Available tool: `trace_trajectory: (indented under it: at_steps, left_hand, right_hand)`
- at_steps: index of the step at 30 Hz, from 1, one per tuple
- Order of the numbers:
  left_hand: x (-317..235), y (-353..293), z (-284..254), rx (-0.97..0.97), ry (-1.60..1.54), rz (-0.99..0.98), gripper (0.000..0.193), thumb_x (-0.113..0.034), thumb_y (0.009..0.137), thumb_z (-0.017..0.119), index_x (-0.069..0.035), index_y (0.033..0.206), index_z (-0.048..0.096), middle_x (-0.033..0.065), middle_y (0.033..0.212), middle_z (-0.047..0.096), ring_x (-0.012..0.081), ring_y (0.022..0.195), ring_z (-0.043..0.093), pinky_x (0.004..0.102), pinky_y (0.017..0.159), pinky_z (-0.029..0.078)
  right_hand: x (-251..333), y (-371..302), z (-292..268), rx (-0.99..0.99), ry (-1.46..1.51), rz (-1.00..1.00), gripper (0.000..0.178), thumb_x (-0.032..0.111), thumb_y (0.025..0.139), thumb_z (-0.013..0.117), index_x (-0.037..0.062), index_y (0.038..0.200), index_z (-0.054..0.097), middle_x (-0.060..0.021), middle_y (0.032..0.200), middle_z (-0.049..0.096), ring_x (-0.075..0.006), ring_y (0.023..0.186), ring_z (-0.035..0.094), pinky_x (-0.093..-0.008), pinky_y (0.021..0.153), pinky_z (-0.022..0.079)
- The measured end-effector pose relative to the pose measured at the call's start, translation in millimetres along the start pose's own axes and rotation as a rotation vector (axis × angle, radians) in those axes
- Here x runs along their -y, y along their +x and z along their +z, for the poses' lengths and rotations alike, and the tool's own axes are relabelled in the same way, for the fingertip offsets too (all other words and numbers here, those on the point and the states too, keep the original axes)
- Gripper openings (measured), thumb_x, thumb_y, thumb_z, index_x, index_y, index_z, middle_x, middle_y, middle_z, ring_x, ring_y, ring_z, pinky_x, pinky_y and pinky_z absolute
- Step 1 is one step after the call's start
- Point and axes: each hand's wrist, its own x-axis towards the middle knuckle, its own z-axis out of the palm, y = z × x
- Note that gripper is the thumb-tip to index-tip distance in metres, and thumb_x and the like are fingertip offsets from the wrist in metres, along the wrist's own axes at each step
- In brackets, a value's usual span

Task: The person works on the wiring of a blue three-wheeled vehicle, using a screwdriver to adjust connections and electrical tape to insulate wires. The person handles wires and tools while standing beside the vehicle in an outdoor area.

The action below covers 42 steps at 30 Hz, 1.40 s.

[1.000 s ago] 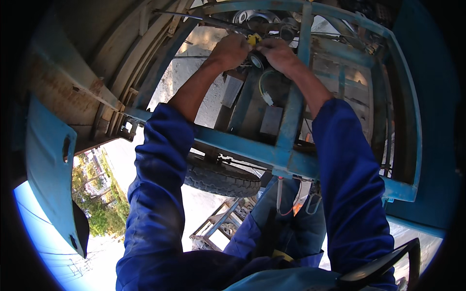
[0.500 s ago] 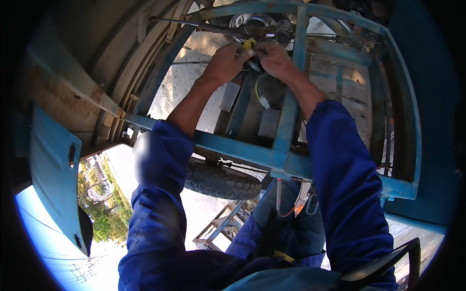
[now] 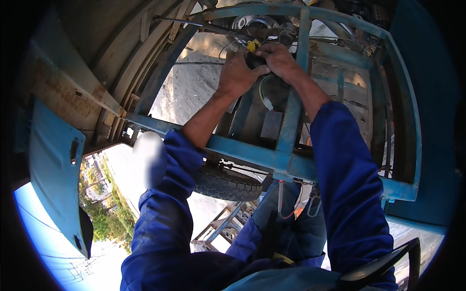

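- The left hand (image 3: 238, 72) is curling closed around a small black part (image 3: 255, 60) high inside the blue metal frame (image 3: 257, 153).
- The right hand (image 3: 277, 59) is pressing on it from the other side (grip hidden, cannot tell), a yellow connector (image 3: 252, 45) sitting just above.

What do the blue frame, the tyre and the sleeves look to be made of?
Frame: likely steel, painted blue; straight bars with chipped, rusty patches. Tyre: black rubber, matte, with tread blocks. Sleeves: blue woven cloth, folds and seams visible. Both hands, left and right, close on a small dark part.
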Motion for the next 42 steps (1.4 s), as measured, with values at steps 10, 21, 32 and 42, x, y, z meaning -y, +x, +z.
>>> trace_trajectory:
  at_steps: [10,21,32,42]
  left_hand:
    - [-28.6,10.7,-23.5,0.173,-0.004,-0.154,0.076,-0.047,0.071,0.082,0.010,0.118,0.066,0.0301,0.117,0.069,0.0394,0.114,0.068,0.0435,0.099,0.054]
    - [-20.0,19.9,-31.9,0.286,-0.061,-0.120,0.071,-0.040,0.070,0.081,0.012,0.117,0.065,0.0280,0.110,0.071,0.0362,0.103,0.072,0.0407,0.094,0.057]
    - [-6.4,21.0,-50.9,0.385,0.040,0.050,0.061,-0.021,0.075,0.081,0.014,0.122,0.063,0.0257,0.116,0.067,0.0333,0.096,0.073,0.0404,0.085,0.060]
    - [-7.5,14.9,-51.2,0.207,0.453,0.402,0.059,-0.008,0.071,0.082,0.003,0.124,0.060,0.0230,0.126,0.062,0.0407,0.119,0.058,0.0483,0.106,0.046]
  right_hand:
    - [-3.2,1.4,2.0,-0.039,0.006,-0.039,0.026,0.019,0.094,0.068,-0.0023,0.107,0.076,-0.0201,0.095,0.075,-0.0272,0.086,0.070,-0.0393,0.083,0.053]
    - [9.3,-3.4,-0.6,-0.022,-0.035,0.038,0.030,0.022,0.096,0.064,-0.0028,0.107,0.076,-0.0240,0.099,0.074,-0.0334,0.093,0.070,-0.0423,0.087,0.051]
    - [9.2,-1.2,3.1,-0.005,-0.055,0.085,0.038,0.035,0.095,0.068,-0.0014,0.104,0.077,-0.0227,0.100,0.074,-0.0327,0.095,0.070,-0.0424,0.086,0.051]
    - [7.8,0.3,-0.3,0.108,-0.102,0.090,0.048,0.047,0.093,0.074,0.0007,0.105,0.075,-0.0104,0.096,0.072,-0.0194,0.092,0.063,-0.0381,0.086,0.049]
